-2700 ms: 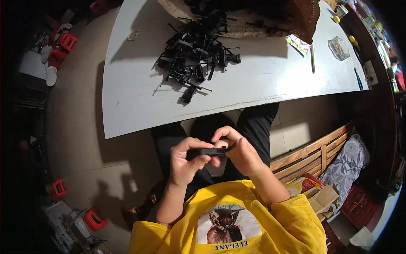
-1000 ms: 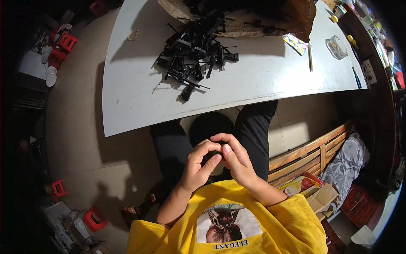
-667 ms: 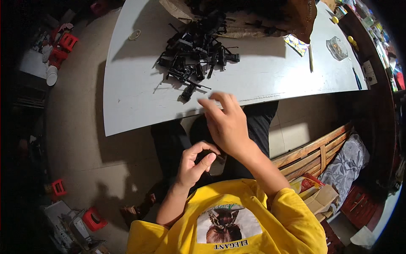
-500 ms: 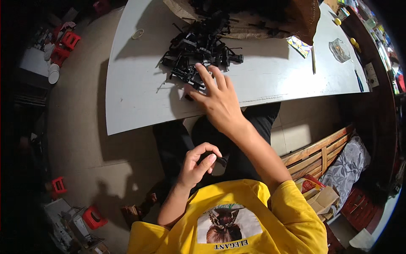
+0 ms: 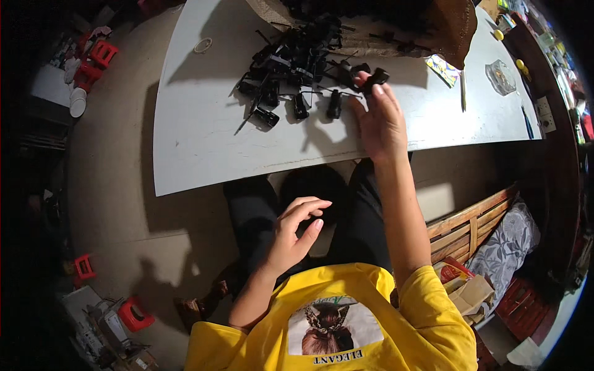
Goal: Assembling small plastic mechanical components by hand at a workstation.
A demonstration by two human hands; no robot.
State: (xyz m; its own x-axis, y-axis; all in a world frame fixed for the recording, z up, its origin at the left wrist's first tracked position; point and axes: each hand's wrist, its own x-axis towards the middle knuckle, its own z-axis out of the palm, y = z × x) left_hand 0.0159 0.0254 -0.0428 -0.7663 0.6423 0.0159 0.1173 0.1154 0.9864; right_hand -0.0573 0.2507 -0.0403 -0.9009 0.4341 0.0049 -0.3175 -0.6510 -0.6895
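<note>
My right hand [image 5: 382, 123] reaches over the white table, palm turned partly up. Between its thumb and fingers is a small black plastic part [image 5: 376, 78] with a round end. To its left lies a heap of similar black parts [image 5: 297, 59], some with thin rods. A few lie apart at the heap's near edge, among them an upright-looking black cylinder piece [image 5: 335, 104] and a tilted one [image 5: 266, 117]. My left hand [image 5: 295, 234] hovers over my lap, fingers loosely bent and thumb apart, with nothing visible in it.
A large brown bag [image 5: 455, 31] full of black parts lies open at the table's far side. Right of it are a colourful packet [image 5: 443, 70], a thin stick [image 5: 463, 91] and a glass dish [image 5: 500, 77]. A wooden bench [image 5: 458, 235] stands at my right.
My right hand has moved right from the heap and now holds a black part. Several parts have spread out at the heap's near edge. The dark piece in my left hand is gone.
</note>
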